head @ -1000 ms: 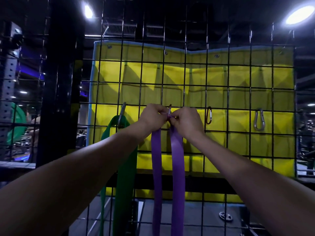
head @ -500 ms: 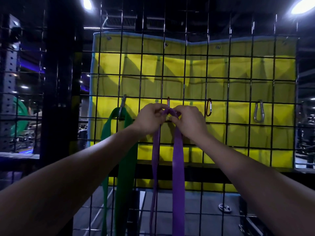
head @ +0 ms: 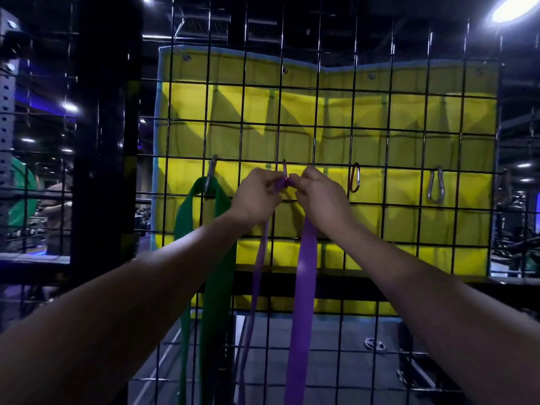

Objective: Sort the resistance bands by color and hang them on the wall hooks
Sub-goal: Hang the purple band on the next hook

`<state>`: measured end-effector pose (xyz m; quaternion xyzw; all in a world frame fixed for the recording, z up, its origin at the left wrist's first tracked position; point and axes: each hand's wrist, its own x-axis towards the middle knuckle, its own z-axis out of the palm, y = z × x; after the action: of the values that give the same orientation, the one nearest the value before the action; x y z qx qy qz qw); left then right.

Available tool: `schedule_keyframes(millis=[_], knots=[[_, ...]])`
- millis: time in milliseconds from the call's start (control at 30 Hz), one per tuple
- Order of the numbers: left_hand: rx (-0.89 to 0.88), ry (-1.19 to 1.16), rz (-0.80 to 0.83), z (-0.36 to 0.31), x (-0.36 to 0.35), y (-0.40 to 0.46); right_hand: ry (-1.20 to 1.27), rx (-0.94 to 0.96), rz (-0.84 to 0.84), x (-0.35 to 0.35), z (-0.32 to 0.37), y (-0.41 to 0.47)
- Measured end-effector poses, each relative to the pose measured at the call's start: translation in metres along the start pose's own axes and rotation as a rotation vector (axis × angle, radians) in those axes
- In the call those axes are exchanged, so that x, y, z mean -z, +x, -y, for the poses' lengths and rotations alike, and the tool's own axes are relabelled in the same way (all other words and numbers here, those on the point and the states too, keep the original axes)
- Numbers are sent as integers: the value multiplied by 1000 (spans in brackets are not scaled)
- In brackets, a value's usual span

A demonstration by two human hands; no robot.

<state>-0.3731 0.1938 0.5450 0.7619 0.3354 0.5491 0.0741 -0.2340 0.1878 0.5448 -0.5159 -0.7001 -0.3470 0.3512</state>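
Note:
A purple resistance band (head: 304, 287) hangs down in two strands from a carabiner hook (head: 285, 176) on the black wire grid wall (head: 388, 159). My left hand (head: 257, 197) pinches the band's top at the hook from the left. My right hand (head: 321, 197) grips the band and hook from the right. The fingertips hide the top of the loop, so I cannot tell whether it sits inside the hook. A green band (head: 213, 258) hangs from a silver carabiner (head: 211, 175) to the left.
A red carabiner (head: 354, 177) and a silver carabiner (head: 435, 185) hang bare on the grid to the right. A yellow padded mat (head: 409, 112) stands behind the grid. A black post (head: 105, 141) rises at the left. Dark gym floor lies below.
Both hands have stayed at the hook, shifting slightly on the band's top. The left purple strand has twisted edge-on and looks thinner. The camera tilted a little.

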Motion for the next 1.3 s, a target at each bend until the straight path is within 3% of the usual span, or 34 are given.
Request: schedule_keyframes(millis=[167,433,500,667,900,1067,1300], knots=[[49,-167,57,20,-5,-25,258,-192,45,-7,12,-36],[-17,-13,79,42,-9,-73,449,-293,107,-18,25,-93],[-9,-13,82,44,-10,-80,404,-291,102,-15,29,-96],[23,-22,94,45,-9,-88,-46,-271,96,-1,38,-103],[83,-68,138,49,-8,-109,-36,-267,312,-13,59,-127],[130,-132,180,55,-8,-123,-3,-237,357,-11,61,-143],[67,19,117,48,-28,-163,62,-306,422,-8,51,-194]])
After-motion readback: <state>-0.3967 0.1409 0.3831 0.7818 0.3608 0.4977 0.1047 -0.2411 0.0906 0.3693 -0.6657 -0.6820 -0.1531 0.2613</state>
